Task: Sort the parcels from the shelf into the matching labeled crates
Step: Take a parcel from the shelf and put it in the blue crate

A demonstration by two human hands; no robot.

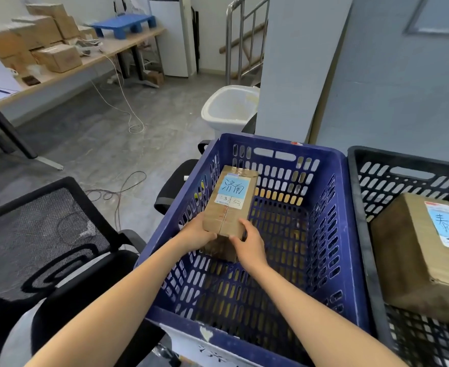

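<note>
Parcel (230, 201) sits inside the blue crate (348, 234) — left hand (197, 234) and right hand (250, 245) both grip its near end.

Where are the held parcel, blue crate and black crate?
held parcel (224, 220): head view, cardboard top below label.
blue crate (244, 141): head view, far rim.
black crate (403, 160): head view, far rim.

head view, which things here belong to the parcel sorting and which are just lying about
Job: parcel, held by left hand and right hand; blue crate; black crate; second parcel inside it.
Lying about: mesh chair; white bin; blue pallet; floor cables.
</note>
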